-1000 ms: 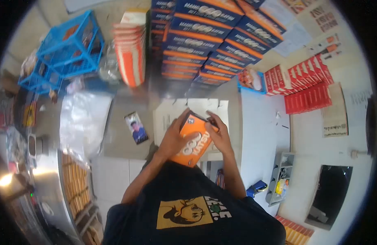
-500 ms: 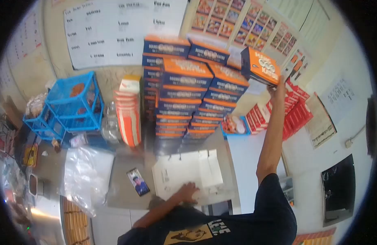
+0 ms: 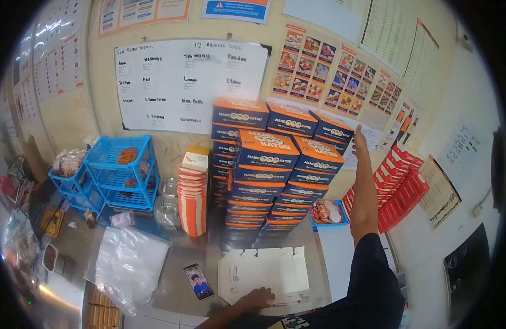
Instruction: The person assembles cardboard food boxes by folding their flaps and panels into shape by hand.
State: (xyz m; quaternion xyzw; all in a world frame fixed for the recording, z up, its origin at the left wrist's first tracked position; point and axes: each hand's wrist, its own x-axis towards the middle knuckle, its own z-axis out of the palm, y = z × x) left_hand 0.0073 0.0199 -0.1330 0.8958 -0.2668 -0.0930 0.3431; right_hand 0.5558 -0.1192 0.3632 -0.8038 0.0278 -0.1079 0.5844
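My right hand (image 3: 360, 141) is stretched out at the right side of an orange-and-navy katsu box (image 3: 332, 130), which sits atop the back right of the stacks. Its fingers look straight and lie along the box's edge; it is hard to see whether they still touch. More katsu boxes (image 3: 265, 156) of the same print are piled high in front and to the left. Low on the counter, my left hand (image 3: 257, 298) lies with fingers spread on a flat, unfolded white carton (image 3: 275, 268). A phone (image 3: 198, 281) with its screen lit is left of the carton.
Clear plastic bags (image 3: 131, 263) lie at left. Behind them stand blue tiered baskets (image 3: 121, 172) and a stack of red-striped paper packs (image 3: 192, 200). Red boxes (image 3: 395, 183) lean by the right wall, beside a small blue tray (image 3: 327, 213). A whiteboard (image 3: 190, 82) hangs behind.
The katsu box in my right hand has gone from tilted in the air onto the back right stack, where it sits level. My view has tipped upward. My left hand stays on the carton.
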